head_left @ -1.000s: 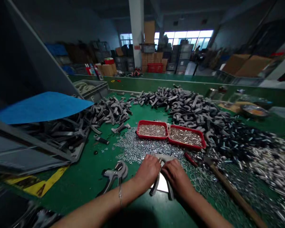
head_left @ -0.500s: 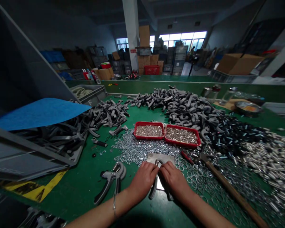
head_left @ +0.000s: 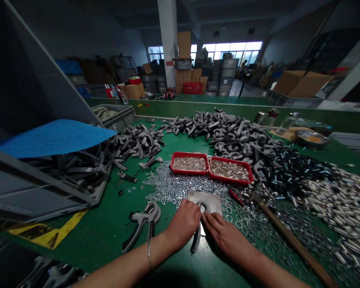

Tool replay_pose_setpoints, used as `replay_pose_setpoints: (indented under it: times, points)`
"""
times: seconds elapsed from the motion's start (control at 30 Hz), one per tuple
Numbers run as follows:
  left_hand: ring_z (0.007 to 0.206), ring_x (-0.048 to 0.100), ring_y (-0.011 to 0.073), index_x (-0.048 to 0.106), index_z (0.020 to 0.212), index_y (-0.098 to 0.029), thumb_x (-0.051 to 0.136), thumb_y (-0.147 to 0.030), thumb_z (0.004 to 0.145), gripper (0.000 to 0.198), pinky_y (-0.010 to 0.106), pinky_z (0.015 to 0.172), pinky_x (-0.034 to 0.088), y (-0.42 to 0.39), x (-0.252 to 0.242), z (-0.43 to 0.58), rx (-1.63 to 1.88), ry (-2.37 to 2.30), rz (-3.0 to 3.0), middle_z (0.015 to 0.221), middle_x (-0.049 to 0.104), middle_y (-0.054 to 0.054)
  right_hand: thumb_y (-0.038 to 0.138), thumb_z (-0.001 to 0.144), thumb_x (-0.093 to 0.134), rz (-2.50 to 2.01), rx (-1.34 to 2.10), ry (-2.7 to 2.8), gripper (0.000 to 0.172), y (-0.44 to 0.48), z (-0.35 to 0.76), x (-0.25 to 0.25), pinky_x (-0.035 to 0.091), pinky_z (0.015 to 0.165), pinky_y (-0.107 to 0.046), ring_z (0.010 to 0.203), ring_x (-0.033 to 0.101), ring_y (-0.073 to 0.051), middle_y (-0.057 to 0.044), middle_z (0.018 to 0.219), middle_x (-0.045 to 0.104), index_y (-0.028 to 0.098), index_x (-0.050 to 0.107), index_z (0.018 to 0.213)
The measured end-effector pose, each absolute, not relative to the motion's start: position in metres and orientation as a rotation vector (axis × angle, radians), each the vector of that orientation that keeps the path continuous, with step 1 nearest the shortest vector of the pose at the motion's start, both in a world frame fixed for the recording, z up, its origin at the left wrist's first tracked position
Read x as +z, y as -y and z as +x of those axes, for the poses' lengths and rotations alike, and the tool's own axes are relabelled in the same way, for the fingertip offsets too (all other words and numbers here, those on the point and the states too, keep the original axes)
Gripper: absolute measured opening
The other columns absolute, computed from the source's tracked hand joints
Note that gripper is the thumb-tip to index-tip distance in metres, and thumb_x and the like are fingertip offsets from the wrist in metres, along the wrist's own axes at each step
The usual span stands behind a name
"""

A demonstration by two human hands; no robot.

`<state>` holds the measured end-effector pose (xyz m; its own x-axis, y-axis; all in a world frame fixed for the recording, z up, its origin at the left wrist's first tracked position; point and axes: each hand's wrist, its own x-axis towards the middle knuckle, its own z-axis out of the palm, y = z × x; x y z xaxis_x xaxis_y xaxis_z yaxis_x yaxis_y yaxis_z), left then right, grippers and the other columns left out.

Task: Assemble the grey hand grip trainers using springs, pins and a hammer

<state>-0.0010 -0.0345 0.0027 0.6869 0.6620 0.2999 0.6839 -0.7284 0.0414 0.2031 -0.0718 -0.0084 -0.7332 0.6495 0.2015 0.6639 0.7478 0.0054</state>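
A grey-and-black hand grip strengthener [head_left: 196,239] lies over a flat metal plate [head_left: 213,200] in front of me, its curved head on the plate. My left hand [head_left: 184,222] is closed around its upper left part, fingers bent. My right hand [head_left: 225,236] lies against its right side, fingers fairly straight and pressed together; the right leg is hidden beneath it, as is the thumb. To the left, a second hand grip strengthener [head_left: 144,222] with a coil spring in its head rests on the green table [head_left: 99,240].
Red trays [head_left: 189,173] of small metal parts stand beyond the plate, among scattered nuts [head_left: 168,184]. Rings and a wooden-handled hammer [head_left: 297,242] lie right, near metal cylinders [head_left: 333,200]. Grey handles [head_left: 234,132] are heaped behind. A grey crate [head_left: 48,192] stands left.
My right hand has shifted slightly right and down, its fingers straighter, and now covers the right leg of the grip strengthener. My left hand stays on it. The view has shifted slightly.
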Motion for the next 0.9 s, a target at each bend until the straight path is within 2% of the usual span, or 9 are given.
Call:
replay_pose_setpoints:
  times: [0.13,0.3,0.47,0.57,0.67,0.77,0.83,0.9]
  points:
    - [0.083,0.056,0.0248,0.063,0.086,-0.012,0.049,-0.013,0.095,0.017,0.045,0.087,0.041,0.035,0.003,0.003,-0.384,0.913,-2.744,0.084,0.062,0.008,0.01,0.094,0.043,-1.106,-0.107,2.768,0.045,0.076,0.203,-0.013,0.06,0.092,-0.041,0.114,0.057,-0.029,-0.018,0.138,0.058,0.006,0.05,0.138]
    - [0.081,0.056,0.0243,0.064,0.088,-0.011,0.049,-0.013,0.095,0.016,0.046,0.088,0.04,0.033,0.003,0.007,-0.341,0.867,-2.725,0.084,0.063,0.008,0.005,0.09,0.047,-1.2,-0.095,2.712,0.051,0.078,0.197,-0.013,0.06,0.089,-0.043,0.115,0.056,-0.032,-0.019,0.139,0.057,0.007,0.048,0.14]
    - [0.084,0.057,0.0259,0.065,0.095,-0.009,0.049,-0.014,0.095,0.017,0.045,0.083,0.041,0.029,0.006,0.005,-0.217,0.71,-2.804,0.087,0.064,0.011,0.003,0.091,0.045,-1.212,0.297,2.563,0.054,0.079,0.203,0.011,0.053,0.1,-0.041,0.118,0.055,-0.025,-0.015,0.138,0.057,0.018,0.047,0.143]
    - [0.084,0.057,0.0254,0.065,0.091,-0.012,0.046,-0.013,0.096,0.02,0.041,0.079,0.043,0.025,0.009,0.002,-0.204,0.79,-2.846,0.088,0.064,0.01,0.009,0.095,0.042,-1.314,0.414,2.354,0.043,0.081,0.234,0.015,0.052,0.101,-0.042,0.117,0.057,-0.023,-0.013,0.13,0.062,0.019,0.055,0.135]
    - [0.085,0.057,0.0251,0.065,0.086,-0.013,0.043,-0.012,0.098,0.025,0.039,0.078,0.044,0.024,0.011,-0.001,-0.198,0.899,-2.869,0.089,0.064,0.009,0.017,0.096,0.041,-1.488,0.294,2.229,0.037,0.09,0.285,0.005,0.053,0.095,-0.044,0.111,0.061,-0.026,-0.015,0.122,0.067,0.016,0.061,0.128]
    - [0.089,0.058,0.0247,0.067,0.09,-0.014,0.044,-0.014,0.099,0.025,0.039,0.082,0.046,0.029,0.015,-0.004,-0.222,0.971,-2.964,0.093,0.065,0.009,0.015,0.094,0.039,-1.69,0.043,2.205,0.039,0.107,0.34,-0.001,0.053,0.09,-0.046,0.105,0.061,-0.028,-0.016,0.121,0.067,0.015,0.062,0.124]
    - [0.092,0.059,0.0224,0.068,0.095,-0.016,0.046,-0.016,0.099,0.022,0.036,0.084,0.047,0.03,0.019,-0.008,-0.334,1.161,-3.086,0.095,0.066,0.007,0.015,0.092,0.038,-1.836,-0.171,2.22,0.04,0.119,0.367,-0.002,0.052,0.086,-0.047,0.099,0.06,-0.03,-0.018,0.121,0.065,0.013,0.062,0.125]
    - [0.095,0.061,0.0193,0.068,0.1,-0.018,0.048,-0.018,0.099,0.02,0.033,0.087,0.048,0.024,0.025,-0.013,-0.538,1.371,-3.176,0.099,0.066,0.005,0.022,0.093,0.039,-1.945,-0.37,2.235,0.039,0.127,0.384,-0.003,0.051,0.079,-0.048,0.089,0.059,-0.031,-0.021,0.11,0.067,0.009,0.062,0.122]
